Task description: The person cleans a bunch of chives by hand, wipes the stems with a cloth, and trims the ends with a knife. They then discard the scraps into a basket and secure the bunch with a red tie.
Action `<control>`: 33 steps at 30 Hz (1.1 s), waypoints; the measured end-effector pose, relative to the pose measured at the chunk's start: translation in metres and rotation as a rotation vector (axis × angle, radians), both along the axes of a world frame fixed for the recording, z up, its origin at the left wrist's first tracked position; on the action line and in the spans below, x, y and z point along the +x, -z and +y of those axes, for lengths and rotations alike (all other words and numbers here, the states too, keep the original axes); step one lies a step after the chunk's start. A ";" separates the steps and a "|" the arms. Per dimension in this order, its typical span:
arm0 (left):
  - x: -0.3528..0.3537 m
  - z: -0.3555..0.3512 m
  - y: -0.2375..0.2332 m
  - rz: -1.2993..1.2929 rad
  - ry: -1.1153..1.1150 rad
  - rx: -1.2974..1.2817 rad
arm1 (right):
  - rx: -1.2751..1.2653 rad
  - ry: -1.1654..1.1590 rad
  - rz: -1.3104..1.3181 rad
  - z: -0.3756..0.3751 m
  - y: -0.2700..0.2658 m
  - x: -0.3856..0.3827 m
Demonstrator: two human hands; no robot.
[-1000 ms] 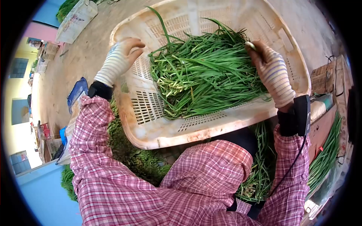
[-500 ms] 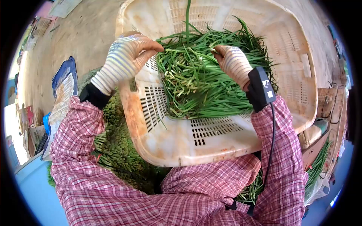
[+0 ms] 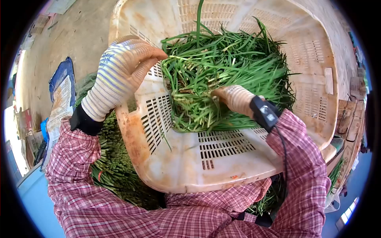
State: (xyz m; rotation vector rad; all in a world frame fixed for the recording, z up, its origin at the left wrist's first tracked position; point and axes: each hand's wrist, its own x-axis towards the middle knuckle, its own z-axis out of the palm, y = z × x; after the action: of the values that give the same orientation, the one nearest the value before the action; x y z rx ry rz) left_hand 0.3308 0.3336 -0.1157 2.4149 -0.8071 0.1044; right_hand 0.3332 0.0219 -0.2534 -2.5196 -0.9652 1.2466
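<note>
A large stained white plastic basket (image 3: pixel 222 180) with slotted walls stands in front of me, holding a loose heap of garlic chives (image 3: pixel 238 51). At the basket's left side, my left hand (image 3: pixel 129 59), in a striped glove with bare fingertips, is pinched together; a pale chive stalk seems to run from its fingertips. My right hand (image 3: pixel 236 97), gloved the same way, is down in the heap with its fingers closed around some chives. Blades beside it are blurred, and its lower fingers are hidden.
Dense green bundles (image 3: pixel 115 154), one with a red band, lie left of the basket. Beyond them is a blue and white sack (image 3: pixel 63 89) on the concrete floor (image 3: pixel 87 27). More greens (image 3: pixel 268 200) lie below the basket; a wooden board (image 3: pixel 349 119) stands at right.
My right hand has moved down and slightly left into the heap, shifting blades. My left hand remains pinched at the left. The basket sits a little lower in view.
</note>
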 end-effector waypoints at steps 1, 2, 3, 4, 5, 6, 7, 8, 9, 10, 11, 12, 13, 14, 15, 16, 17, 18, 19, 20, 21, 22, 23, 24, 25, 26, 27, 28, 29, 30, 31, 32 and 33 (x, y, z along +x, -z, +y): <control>0.000 0.000 0.000 0.014 0.005 0.002 | 0.027 0.063 0.044 -0.006 -0.007 0.003; 0.000 0.001 0.000 0.013 0.006 0.001 | 0.055 0.120 0.085 -0.010 -0.013 0.012; 0.000 0.001 0.000 0.009 0.007 0.002 | 0.089 0.204 0.059 0.004 -0.011 0.030; 0.000 0.001 0.000 0.005 0.008 0.005 | 0.192 0.487 -0.018 -0.008 -0.034 0.027; 0.000 0.001 0.000 -0.009 0.002 0.014 | 0.246 0.436 -0.293 -0.006 -0.026 0.033; 0.000 0.001 0.000 0.013 -0.006 0.003 | 0.297 0.379 -0.568 -0.004 -0.013 0.041; -0.001 0.001 0.000 0.033 -0.016 -0.009 | 0.447 0.395 -0.603 0.010 -0.002 0.048; -0.001 0.001 -0.001 0.050 -0.026 -0.021 | 0.599 0.409 -0.639 0.031 0.010 0.056; -0.001 0.001 -0.003 0.026 -0.028 -0.015 | 0.736 0.398 -0.638 0.053 0.022 0.061; 0.000 0.001 -0.004 0.014 -0.018 -0.009 | 0.824 0.327 -0.691 0.071 0.036 0.065; 0.001 0.002 -0.005 0.001 -0.006 -0.001 | 0.694 0.325 -0.674 0.093 0.036 0.061; 0.002 0.002 -0.006 -0.011 0.008 0.004 | 0.562 0.326 -0.655 0.106 0.035 0.053; 0.002 0.002 -0.008 -0.028 0.011 0.038 | 0.522 0.360 -0.531 0.108 0.044 0.047; 0.005 0.005 -0.010 -0.015 -0.001 0.051 | 0.482 0.390 -0.406 0.111 0.054 0.042; 0.005 0.006 -0.010 0.009 -0.014 0.058 | 0.196 0.329 -0.219 0.109 0.025 0.040; 0.002 0.004 -0.006 0.047 -0.019 0.055 | 0.268 0.224 -0.381 0.104 0.046 0.031; 0.001 0.003 -0.004 -0.014 0.008 0.016 | 0.240 0.206 -0.335 0.097 0.044 0.030; 0.000 0.002 -0.001 0.035 -0.016 -0.009 | 0.209 0.193 -0.290 0.092 0.039 0.037; -0.002 0.000 0.000 0.050 -0.037 -0.029 | 0.479 0.281 -0.344 0.078 0.048 0.046; -0.003 -0.002 0.000 0.058 -0.062 -0.045 | 0.646 0.529 -0.165 0.068 0.023 0.051; -0.001 0.000 -0.001 -0.015 -0.023 0.045 | 0.844 0.588 -0.142 0.054 0.013 0.066; -0.001 0.001 -0.002 -0.006 -0.026 0.040 | 0.737 0.645 -0.237 0.042 -0.017 0.075; -0.001 0.000 -0.002 0.002 -0.032 0.035 | 0.775 0.606 -0.365 0.025 -0.025 0.085; -0.002 0.000 -0.002 0.014 -0.037 0.029 | 0.789 0.523 -0.565 0.015 -0.031 0.093; -0.002 0.001 -0.001 0.029 -0.046 0.003 | 0.748 0.573 -0.536 0.011 -0.031 0.093; -0.003 0.001 -0.002 0.021 -0.044 0.007 | 0.704 0.621 -0.507 0.009 -0.029 0.092; -0.002 0.001 -0.003 0.014 -0.044 0.010 | 0.694 0.565 -0.529 0.017 -0.025 0.087; -0.002 0.001 -0.002 0.009 -0.044 0.013 | 0.683 0.509 -0.549 0.030 -0.013 0.077; -0.001 0.000 -0.003 0.006 -0.036 -0.011 | 0.782 0.539 -0.502 0.049 0.004 0.066; -0.001 0.000 -0.003 0.006 -0.035 -0.013 | 0.693 0.407 -0.466 0.067 0.002 0.064; -0.001 0.000 -0.004 0.006 -0.034 -0.013 | 0.745 0.391 -0.398 0.084 0.024 0.055; -0.001 0.001 -0.005 0.004 -0.033 -0.015 | 0.619 0.164 -0.661 0.098 0.053 0.051; -0.001 0.001 -0.005 0.011 -0.039 -0.012 | 0.598 0.210 -0.645 0.110 0.087 0.037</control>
State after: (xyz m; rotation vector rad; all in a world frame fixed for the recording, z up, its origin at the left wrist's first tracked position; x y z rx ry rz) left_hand 0.3303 0.3343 -0.1105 2.4182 -0.7527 0.1114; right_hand 0.3703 0.1320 -0.3407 -2.4318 -0.9542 0.0290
